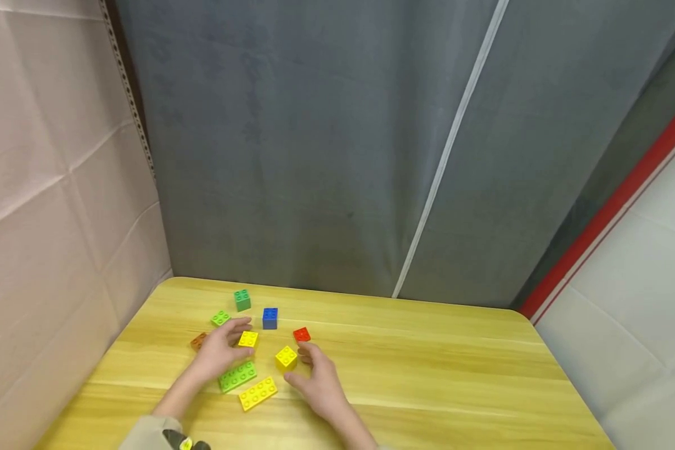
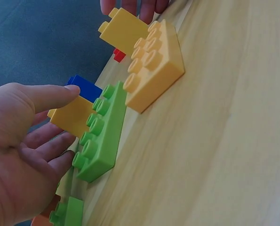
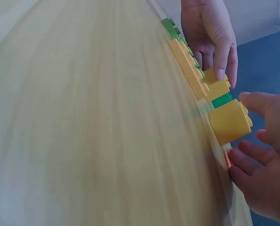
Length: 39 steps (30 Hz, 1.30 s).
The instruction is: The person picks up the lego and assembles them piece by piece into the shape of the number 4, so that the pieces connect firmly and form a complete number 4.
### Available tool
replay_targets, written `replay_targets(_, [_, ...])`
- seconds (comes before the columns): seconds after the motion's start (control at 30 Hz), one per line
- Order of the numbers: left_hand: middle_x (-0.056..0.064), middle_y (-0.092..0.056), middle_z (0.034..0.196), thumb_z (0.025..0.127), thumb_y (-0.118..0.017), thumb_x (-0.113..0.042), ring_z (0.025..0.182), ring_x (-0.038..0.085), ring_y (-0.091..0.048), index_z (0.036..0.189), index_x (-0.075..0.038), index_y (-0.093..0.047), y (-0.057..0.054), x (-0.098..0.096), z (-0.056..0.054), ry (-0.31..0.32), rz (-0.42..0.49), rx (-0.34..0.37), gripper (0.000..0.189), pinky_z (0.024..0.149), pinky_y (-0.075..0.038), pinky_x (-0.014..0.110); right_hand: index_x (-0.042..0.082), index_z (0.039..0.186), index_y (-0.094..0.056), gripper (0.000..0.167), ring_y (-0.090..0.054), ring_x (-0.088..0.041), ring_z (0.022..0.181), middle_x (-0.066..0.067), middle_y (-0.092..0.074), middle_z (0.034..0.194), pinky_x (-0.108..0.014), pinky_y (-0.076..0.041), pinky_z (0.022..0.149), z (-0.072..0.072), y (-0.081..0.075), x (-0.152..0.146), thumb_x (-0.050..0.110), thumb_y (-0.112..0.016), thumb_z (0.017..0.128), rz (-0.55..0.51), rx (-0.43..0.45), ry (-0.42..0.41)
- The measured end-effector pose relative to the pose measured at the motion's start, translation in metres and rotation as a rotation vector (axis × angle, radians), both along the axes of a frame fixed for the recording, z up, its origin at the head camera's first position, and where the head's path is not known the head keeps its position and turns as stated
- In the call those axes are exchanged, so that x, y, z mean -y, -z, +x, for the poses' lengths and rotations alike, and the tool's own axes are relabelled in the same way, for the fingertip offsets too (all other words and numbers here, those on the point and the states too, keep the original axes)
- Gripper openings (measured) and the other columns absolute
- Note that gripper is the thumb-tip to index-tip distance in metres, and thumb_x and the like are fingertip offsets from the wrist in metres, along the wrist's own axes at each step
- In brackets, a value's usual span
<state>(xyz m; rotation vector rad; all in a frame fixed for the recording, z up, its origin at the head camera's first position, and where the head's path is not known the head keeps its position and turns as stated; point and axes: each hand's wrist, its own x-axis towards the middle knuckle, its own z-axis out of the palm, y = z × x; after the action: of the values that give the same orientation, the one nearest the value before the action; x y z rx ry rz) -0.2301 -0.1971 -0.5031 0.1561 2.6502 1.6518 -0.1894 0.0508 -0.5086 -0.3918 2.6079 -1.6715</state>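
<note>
My left hand (image 1: 218,353) is beside a small yellow brick (image 1: 248,339), its thumb and fingers spread on either side; whether they touch it I cannot tell. My right hand (image 1: 319,382) is next to another yellow brick (image 1: 286,359), fingers loosely bent. A gap shows between that brick (image 3: 230,122) and the right palm in the right wrist view. In front of the left hand lie a long light-green brick (image 2: 102,136) and a long yellow brick (image 2: 156,66). A flat red brick (image 1: 302,335) lies just beyond the right fingertips.
At the back stand a dark green brick (image 1: 242,300) and a blue brick (image 1: 270,318). A small light-green brick (image 1: 220,318) and an orange-brown brick (image 1: 199,340) lie left, near the left hand. The wooden table (image 1: 455,375) meets a grey curtain (image 1: 315,156) behind.
</note>
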Motion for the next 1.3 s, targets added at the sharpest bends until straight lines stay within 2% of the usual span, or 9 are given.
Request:
replay_targets(0.23, [0.022,-0.057,0.142,0.085,-0.080,-0.001,0.135,0.048,-0.048,0.141,-0.001,-0.056,0.001,-0.002,0.001,-0.019,-0.035,0.043,0.061,0.108,-0.043,0.056,0.004,0.132,-0.063,0.055,-0.062,-0.027,0.114,-0.007,-0.066,0.127,-0.049,-0.049,0.101,-0.002,0.003,0.010,0.013,-0.085,0.082,0.026,-0.029,0.058])
replay_targets(0.6, [0.023,-0.060,0.137,0.083,-0.083,-0.004,0.127,0.048,-0.053,0.133,-0.005,-0.065,0.002,-0.001,-0.001,-0.035,-0.138,0.053,0.052,0.103,-0.045,0.061,0.008,0.118,-0.070,0.043,-0.062,-0.021,0.100,0.001,-0.067,0.110,-0.038,-0.052,0.089,-0.004,0.007,0.017,0.013,-0.088,0.079,0.053,-0.067,0.115])
replay_targets(0.93, [0.018,-0.066,0.128,0.082,-0.086,-0.013,0.119,0.041,-0.059,0.127,-0.007,-0.069,0.000,0.001,-0.003,-0.044,-0.138,0.074,0.049,0.097,-0.049,0.058,0.011,0.116,-0.072,0.043,-0.056,-0.013,0.094,0.007,-0.064,0.103,-0.031,-0.050,0.082,-0.006,0.012,0.026,0.019,-0.091,0.077,0.075,-0.065,0.185])
replay_targets(1.17, [0.016,-0.067,0.125,0.082,-0.087,-0.014,0.116,0.038,-0.061,0.125,-0.007,-0.070,-0.003,-0.001,-0.002,-0.063,-0.142,0.080,0.047,0.097,-0.050,0.057,0.011,0.113,-0.072,0.036,-0.058,-0.013,0.093,0.007,-0.065,0.102,-0.029,-0.050,0.081,-0.008,0.013,0.023,0.015,-0.088,0.080,0.043,-0.079,0.168])
replay_targets(1.3, [0.017,-0.068,0.124,0.082,-0.087,-0.014,0.115,0.037,-0.061,0.125,-0.007,-0.070,-0.003,-0.002,-0.002,-0.065,-0.141,0.080,0.047,0.096,-0.050,0.056,0.012,0.113,-0.072,0.035,-0.059,-0.011,0.093,0.009,-0.065,0.101,-0.029,-0.050,0.083,-0.009,0.014,0.018,0.016,-0.087,0.082,0.028,-0.055,0.140])
